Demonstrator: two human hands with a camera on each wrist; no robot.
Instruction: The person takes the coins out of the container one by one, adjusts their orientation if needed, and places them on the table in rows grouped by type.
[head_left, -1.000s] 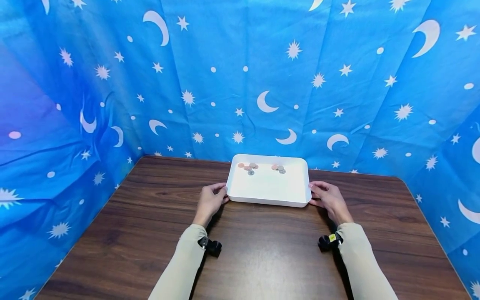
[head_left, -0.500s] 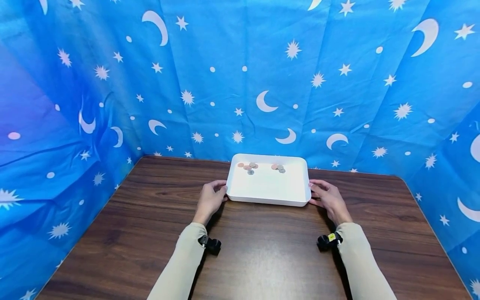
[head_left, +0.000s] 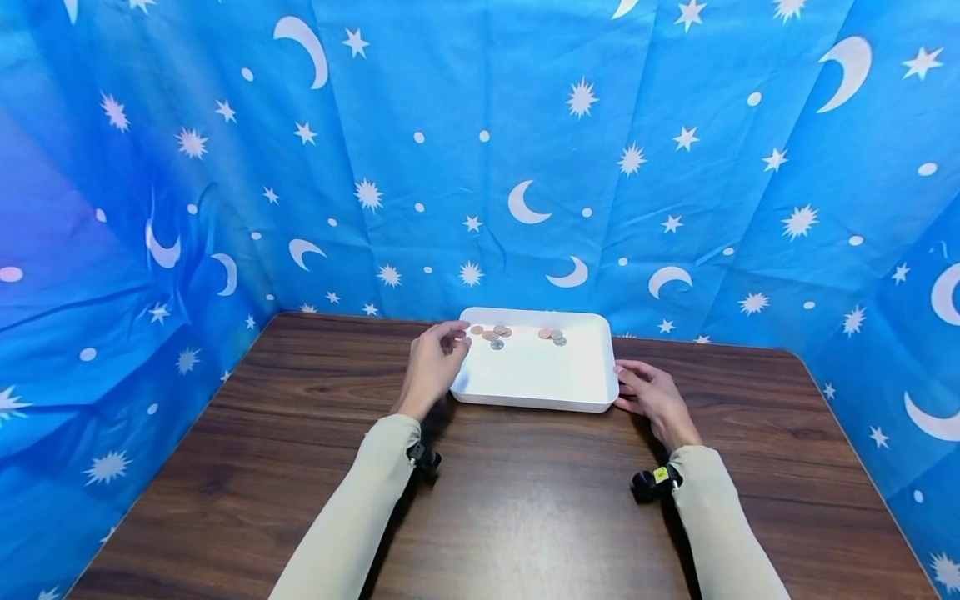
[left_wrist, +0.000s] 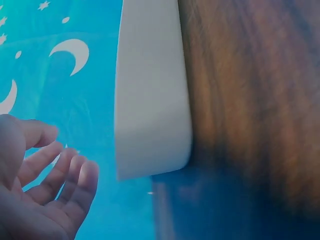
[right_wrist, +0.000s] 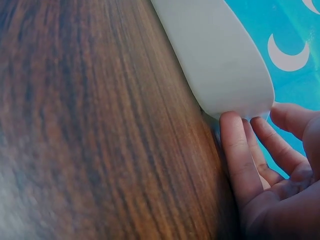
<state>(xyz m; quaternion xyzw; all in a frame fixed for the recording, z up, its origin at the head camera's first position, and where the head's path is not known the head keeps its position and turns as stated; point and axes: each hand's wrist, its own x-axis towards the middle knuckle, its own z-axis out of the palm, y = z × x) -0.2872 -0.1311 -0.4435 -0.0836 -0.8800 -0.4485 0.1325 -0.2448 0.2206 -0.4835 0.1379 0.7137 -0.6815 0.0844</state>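
A white rectangular tray (head_left: 536, 375) lies near the far edge of the wooden table. Two loose groups of copper and silver coins sit inside it along the back: several left-hand coins (head_left: 493, 336) and a few right-hand coins (head_left: 553, 336). My left hand (head_left: 431, 367) hovers by the tray's left rim, its loosely curved fingers close to the leftmost coin. In the left wrist view those fingers hold nothing and stand apart from the tray's outer wall (left_wrist: 152, 100). My right hand (head_left: 656, 396) grips the tray's right side, thumb at the rim and fingertips against the wall below.
A blue cloth (head_left: 487, 167) with white moons and stars hangs behind and on both sides of the table. Brown tabletop (head_left: 525, 500) stretches between the tray and my forearms. Each wrist carries a small black camera.
My left hand has let go of the tray's left side and moved forward and up along the rim toward the coins. The right hand keeps its grip; tray and coins stay put.
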